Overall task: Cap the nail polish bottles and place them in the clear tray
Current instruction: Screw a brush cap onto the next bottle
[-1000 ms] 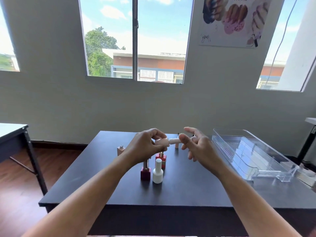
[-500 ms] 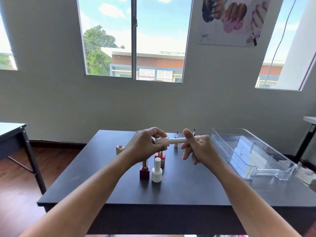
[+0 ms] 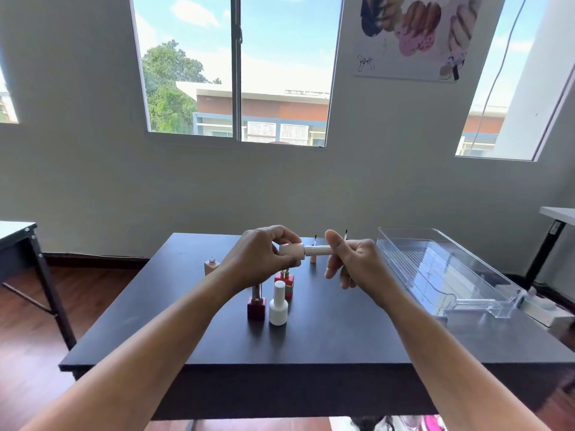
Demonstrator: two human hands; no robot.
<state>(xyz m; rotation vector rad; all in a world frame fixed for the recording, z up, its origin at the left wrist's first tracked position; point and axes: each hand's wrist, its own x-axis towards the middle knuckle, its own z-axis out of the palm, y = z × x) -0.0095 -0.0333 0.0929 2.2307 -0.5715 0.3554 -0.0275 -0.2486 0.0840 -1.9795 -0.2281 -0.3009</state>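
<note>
Above the dark table I hold a pale pink nail polish bottle sideways. My left hand grips its body, and my right hand is closed on its cap. Below stand a dark red bottle, a white bottle and a red bottle, all capped. An uncapped pink bottle stands at the left. Two brush caps stand upright behind my hands. The clear tray lies at the right with nothing in it.
A second table stands at the far left and another table's edge at the far right. A wall with windows runs behind the dark table. Wooden floor shows on both sides.
My right hand's fingers, open a second ago, have closed around the cap. Both hands stay in about the same place above the table.
</note>
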